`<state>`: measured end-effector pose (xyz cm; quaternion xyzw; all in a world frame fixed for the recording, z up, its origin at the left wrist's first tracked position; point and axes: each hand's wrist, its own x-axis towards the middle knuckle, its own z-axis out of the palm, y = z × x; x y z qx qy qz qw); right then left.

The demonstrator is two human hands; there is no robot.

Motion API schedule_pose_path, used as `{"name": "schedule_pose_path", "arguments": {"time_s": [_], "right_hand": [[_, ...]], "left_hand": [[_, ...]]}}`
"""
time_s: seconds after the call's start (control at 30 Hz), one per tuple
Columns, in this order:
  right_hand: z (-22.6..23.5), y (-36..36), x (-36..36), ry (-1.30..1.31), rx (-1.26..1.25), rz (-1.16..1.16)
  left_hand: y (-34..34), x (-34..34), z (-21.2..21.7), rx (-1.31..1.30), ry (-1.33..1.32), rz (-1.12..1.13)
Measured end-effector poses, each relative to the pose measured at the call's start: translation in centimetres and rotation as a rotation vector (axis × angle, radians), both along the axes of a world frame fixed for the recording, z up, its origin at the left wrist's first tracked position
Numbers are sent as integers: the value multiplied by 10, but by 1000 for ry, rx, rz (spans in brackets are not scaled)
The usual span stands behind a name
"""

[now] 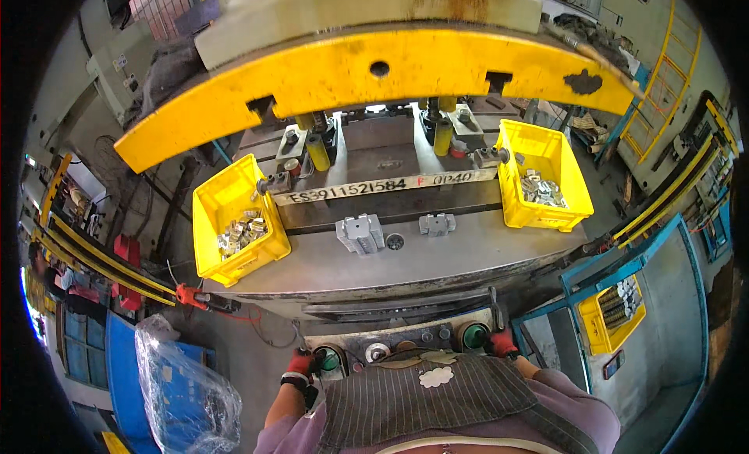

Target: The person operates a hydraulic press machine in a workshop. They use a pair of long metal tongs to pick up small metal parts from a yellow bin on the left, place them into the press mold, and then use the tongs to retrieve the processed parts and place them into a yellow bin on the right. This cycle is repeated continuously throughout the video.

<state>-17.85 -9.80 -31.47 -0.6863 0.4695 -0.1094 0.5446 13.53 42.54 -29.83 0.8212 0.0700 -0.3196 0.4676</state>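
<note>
Press panel: stray-push and spill risks

Left hand (pixel 303 363) and right hand (pixel 503 343), red-gloved, at opposite ends of the control panel (pixel 355 335), next to the left green button (pixel 328 360) and right green button (pixel 474 336). Can't tell from where I stand if either hand is clenched or released. A stray push could start the machine, maybe moving the yellow beam (pixel 328 73). Left bin (pixel 253 262) sits near the edge of the table (pixel 476 247); a bump could spill its metal parts (pixel 243 233).
</note>
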Motion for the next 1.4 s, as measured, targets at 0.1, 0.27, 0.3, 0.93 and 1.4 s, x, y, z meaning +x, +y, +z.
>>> {"name": "schedule_pose_path", "arguments": {"time_s": [0.1,0.27,0.3,0.93,1.4], "right_hand": [[53,16,19,5,-25,46],[53,6,9,7,514,-19],[48,7,-1,-65,426,-11],[390,24,371,-176,-882,442],[375,-9,341,-794,-444,253]], "left_hand": [[13,-1,-20,-128,13,157],[16,-15,14,-157,-209,-172],[26,-16,15,-161,-298,-268],[108,15,455,-143,-1110,496],[-129,65,349,-655,-513,62]]}}
